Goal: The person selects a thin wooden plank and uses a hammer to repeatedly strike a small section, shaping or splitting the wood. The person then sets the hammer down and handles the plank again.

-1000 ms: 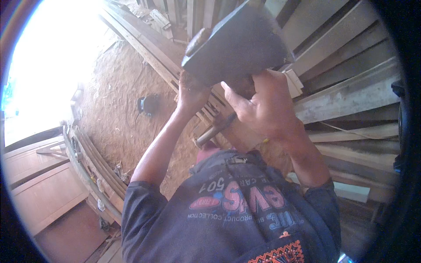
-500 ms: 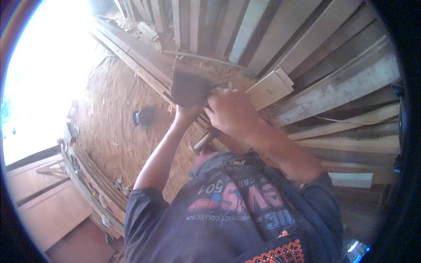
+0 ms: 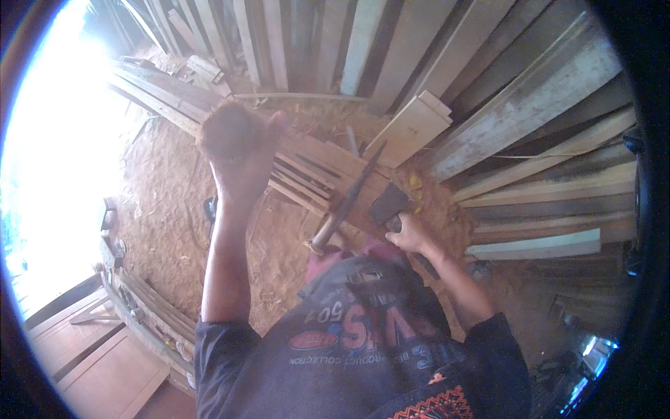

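Observation:
My left hand point(image 3: 244, 171) is raised on the left, its fingers closed around a rounded, rough brown thing point(image 3: 234, 133) whose kind I cannot make out. Lower and to the right, my right hand point(image 3: 413, 236) grips a hatchet close behind its dark, broad head point(image 3: 389, 204); a bit of the handle shows below the fist. Between the hands, a long pointed tool with a dark metal blade point(image 3: 357, 183) and a pale handle point(image 3: 324, 232) slants across the low wooden planks point(image 3: 310, 181).
Tall boards point(image 3: 412, 52) lean along the far side, with more stacked planks point(image 3: 551, 199) on the right. A short pale board point(image 3: 412, 129) stands beyond the hatchet. Curved timbers point(image 3: 157, 307) and wooden panels point(image 3: 115, 363) are at the lower left. Shavings litter the brown ground point(image 3: 164, 202).
My hands were together at the middle, by a blurred dark shape. Now they are apart: the left has moved left and up with the brown thing, the right down and right with the hatchet.

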The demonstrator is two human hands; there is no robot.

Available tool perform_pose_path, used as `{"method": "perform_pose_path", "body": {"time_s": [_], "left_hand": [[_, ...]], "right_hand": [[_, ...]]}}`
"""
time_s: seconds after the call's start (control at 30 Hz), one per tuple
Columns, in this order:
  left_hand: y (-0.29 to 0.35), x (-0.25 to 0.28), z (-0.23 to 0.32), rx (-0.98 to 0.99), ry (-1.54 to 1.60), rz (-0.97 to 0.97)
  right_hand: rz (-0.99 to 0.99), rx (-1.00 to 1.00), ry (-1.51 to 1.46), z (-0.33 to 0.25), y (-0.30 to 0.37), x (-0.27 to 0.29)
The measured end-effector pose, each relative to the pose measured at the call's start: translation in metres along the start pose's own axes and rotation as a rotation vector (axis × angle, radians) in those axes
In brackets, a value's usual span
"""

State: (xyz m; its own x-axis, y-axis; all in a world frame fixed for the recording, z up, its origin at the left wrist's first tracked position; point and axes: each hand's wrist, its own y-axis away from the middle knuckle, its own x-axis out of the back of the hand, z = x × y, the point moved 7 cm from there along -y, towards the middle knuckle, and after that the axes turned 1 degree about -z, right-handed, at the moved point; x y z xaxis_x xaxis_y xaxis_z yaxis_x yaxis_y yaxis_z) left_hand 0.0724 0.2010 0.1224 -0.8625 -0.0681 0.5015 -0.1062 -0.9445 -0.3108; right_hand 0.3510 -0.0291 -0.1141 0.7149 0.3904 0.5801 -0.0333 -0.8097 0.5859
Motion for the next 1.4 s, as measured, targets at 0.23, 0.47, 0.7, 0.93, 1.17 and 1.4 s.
{"method": "perform_pose_path", "body": {"time_s": [0.23, 0.47, 0.7, 0.93, 1.17, 1.4], "left_hand": [[0.054, 0.030, -0.022, 0.005, -0.160, -0.198], [0.095, 0.040, -0.027, -0.141, -0.210, -0.222], [0.086, -0.021, 0.038, -0.426, -0.455, -0.573], [0.042, -0.110, 0.002, -0.475, -0.733, -0.880], [-0.021, -0.155, -0.135, -0.495, -0.790, -0.876], [-0.071, -0.186, -0.267, -0.545, -1.068, -1.266]], "right_hand": [[0.110, -0.040, 0.322, -0.007, 0.015, 0.005], [0.247, 0.419, -0.080, -0.075, -0.016, -0.010], [0.183, 0.524, -0.181, -0.104, -0.091, -0.075], [0.118, 0.258, -0.517, -0.072, -0.047, -0.033], [0.244, 0.170, -0.917, -0.029, 0.033, 0.030], [0.606, 0.030, -0.412, -0.029, 0.110, 0.068]]}}
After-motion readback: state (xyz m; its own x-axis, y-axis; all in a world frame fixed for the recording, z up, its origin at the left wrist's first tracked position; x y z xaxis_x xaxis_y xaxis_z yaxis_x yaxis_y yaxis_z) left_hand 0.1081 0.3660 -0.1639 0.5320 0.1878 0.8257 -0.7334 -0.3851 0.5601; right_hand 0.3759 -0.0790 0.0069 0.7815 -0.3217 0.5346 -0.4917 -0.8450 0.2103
